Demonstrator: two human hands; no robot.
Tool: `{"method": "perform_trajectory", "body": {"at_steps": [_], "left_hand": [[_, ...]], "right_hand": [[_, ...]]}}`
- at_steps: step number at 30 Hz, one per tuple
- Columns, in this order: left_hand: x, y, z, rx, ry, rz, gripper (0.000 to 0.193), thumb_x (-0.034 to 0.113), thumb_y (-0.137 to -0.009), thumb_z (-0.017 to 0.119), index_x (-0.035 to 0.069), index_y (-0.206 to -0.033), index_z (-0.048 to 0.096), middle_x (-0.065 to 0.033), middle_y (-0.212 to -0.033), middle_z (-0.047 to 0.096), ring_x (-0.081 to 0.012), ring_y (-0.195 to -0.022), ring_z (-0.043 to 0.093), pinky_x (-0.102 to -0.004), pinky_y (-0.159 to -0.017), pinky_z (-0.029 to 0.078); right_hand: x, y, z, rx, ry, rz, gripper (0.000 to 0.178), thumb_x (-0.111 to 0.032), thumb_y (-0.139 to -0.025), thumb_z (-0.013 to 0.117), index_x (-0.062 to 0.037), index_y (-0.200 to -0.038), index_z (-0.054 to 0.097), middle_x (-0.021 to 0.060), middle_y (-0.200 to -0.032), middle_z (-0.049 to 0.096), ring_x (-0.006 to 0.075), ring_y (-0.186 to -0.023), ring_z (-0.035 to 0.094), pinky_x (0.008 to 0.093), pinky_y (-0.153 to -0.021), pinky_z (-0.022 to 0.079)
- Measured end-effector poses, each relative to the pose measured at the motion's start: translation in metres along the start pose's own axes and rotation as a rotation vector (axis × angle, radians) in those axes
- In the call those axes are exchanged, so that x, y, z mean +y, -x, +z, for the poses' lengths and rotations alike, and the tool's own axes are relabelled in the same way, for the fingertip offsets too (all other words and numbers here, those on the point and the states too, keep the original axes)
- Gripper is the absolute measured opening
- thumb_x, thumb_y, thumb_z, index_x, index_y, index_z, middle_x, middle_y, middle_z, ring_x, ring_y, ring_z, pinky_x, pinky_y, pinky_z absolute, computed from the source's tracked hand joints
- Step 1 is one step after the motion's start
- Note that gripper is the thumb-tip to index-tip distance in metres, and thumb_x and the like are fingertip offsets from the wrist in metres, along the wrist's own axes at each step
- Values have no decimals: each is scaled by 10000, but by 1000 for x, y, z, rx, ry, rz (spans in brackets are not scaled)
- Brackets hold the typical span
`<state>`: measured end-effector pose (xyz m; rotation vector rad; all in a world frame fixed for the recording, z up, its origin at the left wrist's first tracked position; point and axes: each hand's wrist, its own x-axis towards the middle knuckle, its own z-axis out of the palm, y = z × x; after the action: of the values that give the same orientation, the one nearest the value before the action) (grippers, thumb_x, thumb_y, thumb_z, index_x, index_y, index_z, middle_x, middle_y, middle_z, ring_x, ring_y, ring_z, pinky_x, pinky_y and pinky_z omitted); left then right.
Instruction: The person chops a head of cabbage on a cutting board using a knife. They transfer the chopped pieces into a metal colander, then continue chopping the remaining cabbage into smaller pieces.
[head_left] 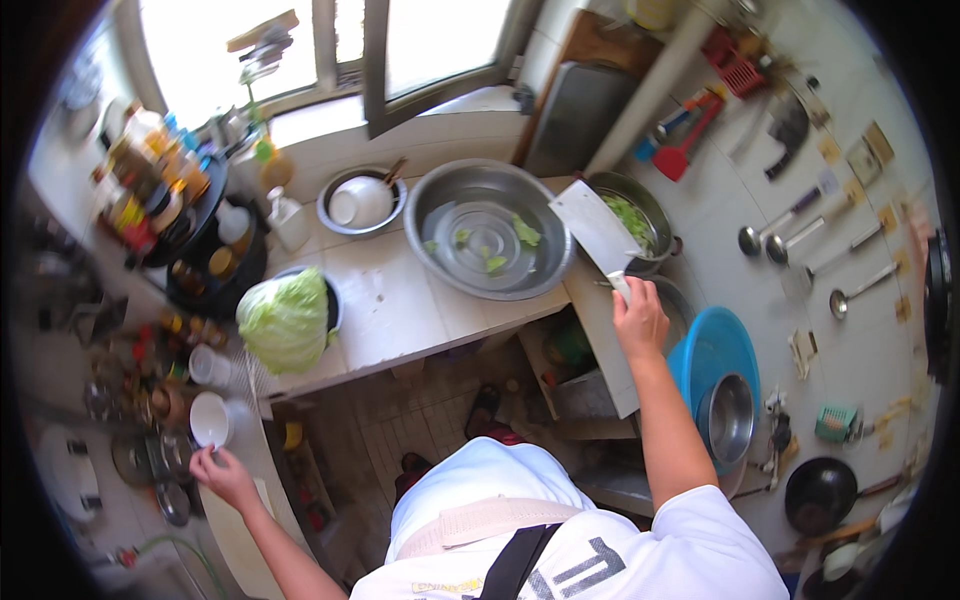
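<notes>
My right hand [640, 318] grips the white handle of a cleaver [598, 222]. Its broad blade points away from me, between a large metal basin [432, 240] and a pot of cut greens [630, 222]. Water and several green leaf pieces show in the basin. At the left, my left hand [228, 482] is held out just nearer to me than a white bowl [211, 419]; its fingers are loosely bent and apart, with nothing visible in them. A pale green cabbage [285, 318] sits at the counter's left end, over a partly hidden container.
A white-tiled counter [385, 315] runs below the window. On it are a metal bowl holding a white bowl [361, 203] and a pump bottle [288, 220]. A blue basin [712, 345] with a metal bowl [731, 418] stands right. Ladles [790, 245] hang on the wall.
</notes>
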<state>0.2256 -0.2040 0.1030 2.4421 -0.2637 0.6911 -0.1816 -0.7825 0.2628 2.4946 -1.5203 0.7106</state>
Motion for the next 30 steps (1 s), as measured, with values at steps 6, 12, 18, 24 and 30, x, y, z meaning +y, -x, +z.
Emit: {"method": "perform_trajectory", "body": {"at_steps": [6, 12, 18, 24, 30], "left_hand": [[265, -63, 70, -321, 323, 378, 176, 5, -865, 660, -6, -1038, 633, -149, -1146, 546, -350, -1088, 573, -432, -967, 472], [462, -10, 136, -532, 613, 737, 191, -31, -825, 697, 28, -1003, 663, -157, -1105, 570, -331, -943, 620, -399, -795, 523], [547, 44, 182, -744, 670, 791, 148, -35, -812, 698, 25, -943, 663, -155, -1080, 577, -329, -898, 627, -413, -751, 530], [570, 32, 216, -724, 643, 751, 119, -49, -823, 682, 13, -922, 657, -162, -1053, 589, -350, -894, 629, -421, -766, 521], [571, 17, 246, -882, 643, 617, 81, -10, -856, 689, 12, -928, 657, -151, -961, 621, -314, -828, 648, -392, -733, 531]], "right_hand": [[57, -44, 29, 24, -691, 263, 305, -298, -962, 712, -31, -1094, 647, 93, -884, 688, 264, -795, 678, 390, -707, 533], [109, -139, 37, -201, -1441, 531, 314, -363, -1055, 592, -54, -1064, 642, -42, -695, 528, 17, -562, 453, 218, -423, 326], [196, -190, 122, -189, -384, 211, 465, -429, -1037, 538, 20, -954, 625, 333, -887, 658, 559, -895, 609, 604, -770, 490], [220, -207, 130, -304, -288, 318, 504, -452, -1042, 518, 23, -903, 616, 336, -891, 671, 552, -878, 631, 609, -776, 496], [237, -212, 114, -448, -550, 541, 521, -472, -1061, 473, 9, -926, 622, 307, -894, 670, 524, -912, 625, 547, -800, 491]]}}
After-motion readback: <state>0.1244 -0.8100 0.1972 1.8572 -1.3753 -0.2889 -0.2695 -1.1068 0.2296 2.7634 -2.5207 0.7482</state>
